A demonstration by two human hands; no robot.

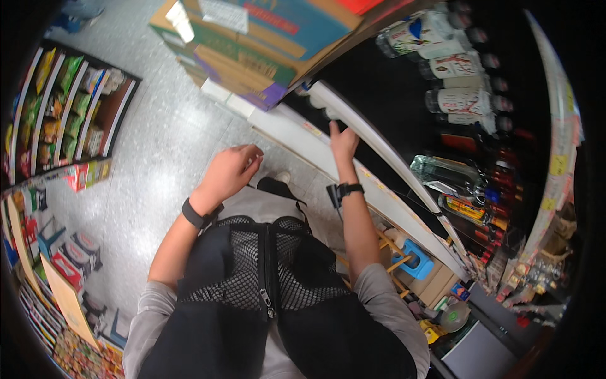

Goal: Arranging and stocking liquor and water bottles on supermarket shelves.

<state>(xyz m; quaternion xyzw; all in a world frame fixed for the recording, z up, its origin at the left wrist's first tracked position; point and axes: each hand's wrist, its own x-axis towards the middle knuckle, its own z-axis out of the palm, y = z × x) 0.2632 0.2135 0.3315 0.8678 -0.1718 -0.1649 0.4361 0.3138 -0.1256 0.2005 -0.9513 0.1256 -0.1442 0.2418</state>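
Note:
My left hand (232,170) hangs above the floor with its fingers loosely bent and nothing seen in it. At the lower shelf of a display rack, my right hand (344,142) reaches in beneath the white edge of the shelf above (378,130). One finger points toward pale round items (329,112) in the shadow there, and the other fingers are partly hidden. Just below that hand runs a white shelf front (296,121) with price labels. On the shelf above lie clear bottles with white labels (457,102) and a green-tinted glass bottle (442,173).
Stacked cardboard boxes (265,42) stand by the rack's far end. A snack rack (61,113) with bagged goods is at left, above drink packs (78,253). A blue plastic stool (414,260) and wooden bars (393,248) are at the right, close to my right arm.

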